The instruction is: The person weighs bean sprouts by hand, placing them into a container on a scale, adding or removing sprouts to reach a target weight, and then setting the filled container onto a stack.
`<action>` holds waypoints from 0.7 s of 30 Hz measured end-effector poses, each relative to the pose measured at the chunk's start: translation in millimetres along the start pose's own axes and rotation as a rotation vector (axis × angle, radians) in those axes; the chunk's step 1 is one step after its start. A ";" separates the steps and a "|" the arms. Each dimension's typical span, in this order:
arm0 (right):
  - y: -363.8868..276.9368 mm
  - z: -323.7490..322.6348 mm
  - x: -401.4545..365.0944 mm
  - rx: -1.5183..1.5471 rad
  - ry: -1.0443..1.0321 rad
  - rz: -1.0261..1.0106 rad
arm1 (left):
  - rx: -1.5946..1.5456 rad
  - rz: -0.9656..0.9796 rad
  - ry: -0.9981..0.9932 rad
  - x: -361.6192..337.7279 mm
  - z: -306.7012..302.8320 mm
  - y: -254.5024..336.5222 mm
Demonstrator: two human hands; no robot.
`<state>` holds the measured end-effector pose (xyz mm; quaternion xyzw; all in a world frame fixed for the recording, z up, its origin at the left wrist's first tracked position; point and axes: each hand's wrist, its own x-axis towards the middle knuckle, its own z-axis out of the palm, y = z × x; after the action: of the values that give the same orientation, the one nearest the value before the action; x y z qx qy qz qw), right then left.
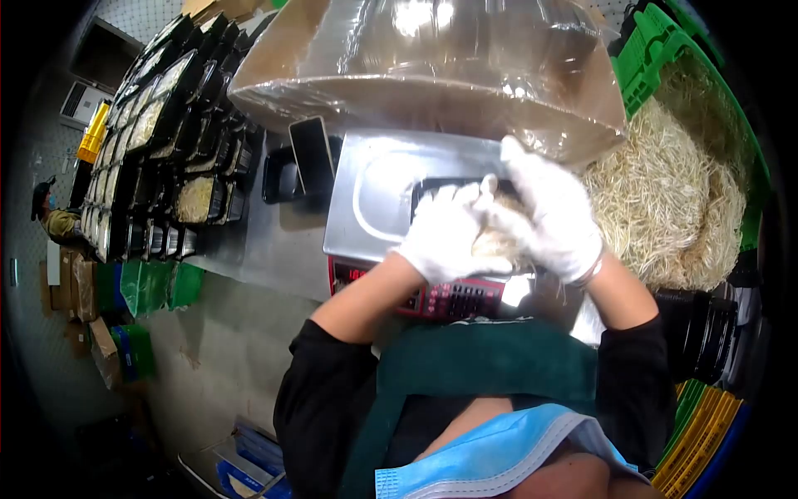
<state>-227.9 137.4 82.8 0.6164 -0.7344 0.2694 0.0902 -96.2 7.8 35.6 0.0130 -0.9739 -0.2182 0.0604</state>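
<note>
Both hands wear white gloves above a metal-topped scale (366, 166) with a red front and a lit display. A black tray (426, 185) lies on the scale, partly covered by my hands. My left hand (453, 233) is over the tray, its fingers apart at the near side of some pale sprouts (497, 241). On the right, my right hand (553, 212) is beside the same sprouts, its fingers partly spread and slightly blurred. The sprouts sit between the two hands; which hand bears them is unclear.
Stacked black trays of sprouts (195, 200) stand at the left. A phone (312, 155) leans on empty black trays (280, 175). Behind the scale is a plastic-lined box (432, 100). A green crate (752, 141) at the right holds many sprouts (657, 200). A person (62, 220) is far left.
</note>
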 end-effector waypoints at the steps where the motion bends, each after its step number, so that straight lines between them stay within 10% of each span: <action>1: 20.3 -4.1 10.9 -0.076 0.094 -0.043 | 0.044 -0.040 -0.054 0.9 -5.1 5.4; 10: 289.8 19.7 156.0 -0.831 0.125 0.333 | -0.002 0.024 0.075 4.5 -4.6 3.5; 15: 298.4 23.0 141.6 -0.569 -0.348 0.842 | -0.002 -0.017 0.092 5.6 -5.2 5.7; 21: 162.4 -78.7 75.0 0.108 0.234 0.467 | 0.085 0.001 0.215 5.8 -19.4 12.7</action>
<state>-415.3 128.5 137.4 0.3986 -0.8259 0.3913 0.0769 -99.6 10.8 59.0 0.0384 -0.9702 -0.1740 0.1640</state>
